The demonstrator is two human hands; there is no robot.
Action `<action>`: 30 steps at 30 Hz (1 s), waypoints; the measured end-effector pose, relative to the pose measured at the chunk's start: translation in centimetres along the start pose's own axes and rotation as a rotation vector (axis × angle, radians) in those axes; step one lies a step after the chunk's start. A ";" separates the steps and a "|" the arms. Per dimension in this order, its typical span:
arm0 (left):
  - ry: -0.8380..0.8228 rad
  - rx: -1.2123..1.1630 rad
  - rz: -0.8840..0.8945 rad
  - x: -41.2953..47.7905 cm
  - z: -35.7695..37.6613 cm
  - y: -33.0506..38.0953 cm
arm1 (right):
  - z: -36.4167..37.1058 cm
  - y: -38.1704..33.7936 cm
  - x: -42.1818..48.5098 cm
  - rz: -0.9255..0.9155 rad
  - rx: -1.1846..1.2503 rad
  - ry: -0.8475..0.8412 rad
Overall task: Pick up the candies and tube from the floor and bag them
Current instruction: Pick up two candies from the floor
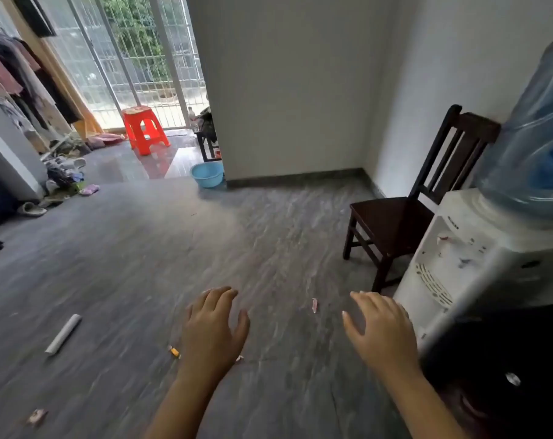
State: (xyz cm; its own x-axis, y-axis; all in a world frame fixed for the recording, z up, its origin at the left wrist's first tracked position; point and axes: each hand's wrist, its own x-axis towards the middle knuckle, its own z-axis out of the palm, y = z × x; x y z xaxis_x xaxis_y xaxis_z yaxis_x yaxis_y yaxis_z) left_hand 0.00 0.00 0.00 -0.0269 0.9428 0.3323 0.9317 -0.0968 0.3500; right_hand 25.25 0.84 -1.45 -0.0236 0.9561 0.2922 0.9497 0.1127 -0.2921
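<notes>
Grey streaked tile floor (142, 264) carries everything we still have to gather, and both of our hands hang above it with nothing in them. Our left hand (213, 327) is spread palm-down, fingers loosely apart, and the small orange-and-yellow wrapped candy (174, 351) lies just beside its wrist on the left, its long axis running diagonally toward the lower right. A pale scrap of wrapper (239, 358) peeks out at the other side of that wrist, too hidden for us to name it surely. Our right hand (379, 327) is likewise open and flat, touching nothing, and the small pink-and-white wrapped candy (314, 305) sits between the two hands, nearer the right one, lying nearly lengthwise away from us. The white paper tube (63, 333) rests well off to the left, slanted from upper right to lower left, so we judge the left hand the better reach for it. A brownish wrapped candy (37, 417) lies farther down at the left. We see no bag in view.
</notes>
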 end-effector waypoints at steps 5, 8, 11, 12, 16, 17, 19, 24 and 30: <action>-0.001 -0.020 -0.058 5.1 3.9 -4.0 | 5.2 -0.7 4.9 0.029 0.009 -0.069; -0.019 -0.029 -0.087 8.6 6.0 -6.7 | 8.2 -2.0 8.9 0.003 0.020 -0.081; -0.033 -0.021 -0.099 12.2 8.4 -9.6 | 11.8 -3.2 13.0 -0.009 0.027 -0.105; -0.044 -0.021 -0.103 13.4 9.4 -10.5 | 13.0 -3.4 14.2 -0.003 0.039 -0.114; -0.093 -0.015 -0.152 16.3 13.4 -12.8 | 18.2 -2.8 17.2 0.012 0.075 -0.148; -0.106 -0.012 -0.161 16.7 14.4 -13.0 | 19.5 -2.2 17.5 0.012 0.085 -0.179; -0.124 0.001 -0.175 17.1 16.5 -13.4 | 22.1 -0.7 18.0 0.016 0.115 -0.262; -0.128 0.007 -0.206 17.2 24.3 -14.7 | 30.7 3.9 18.7 0.026 0.119 -0.379; -0.292 -0.015 -0.206 17.4 40.2 -18.7 | 45.6 10.8 18.7 0.108 0.107 -0.454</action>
State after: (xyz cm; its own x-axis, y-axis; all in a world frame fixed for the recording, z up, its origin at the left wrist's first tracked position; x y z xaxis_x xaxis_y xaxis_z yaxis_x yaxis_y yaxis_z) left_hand -3.32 31.08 -35.95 -0.1070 0.9942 -0.0105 0.9122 0.1024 0.3967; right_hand 20.85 32.30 -40.64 -0.0830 0.9827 -0.1656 0.9175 0.0105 -0.3976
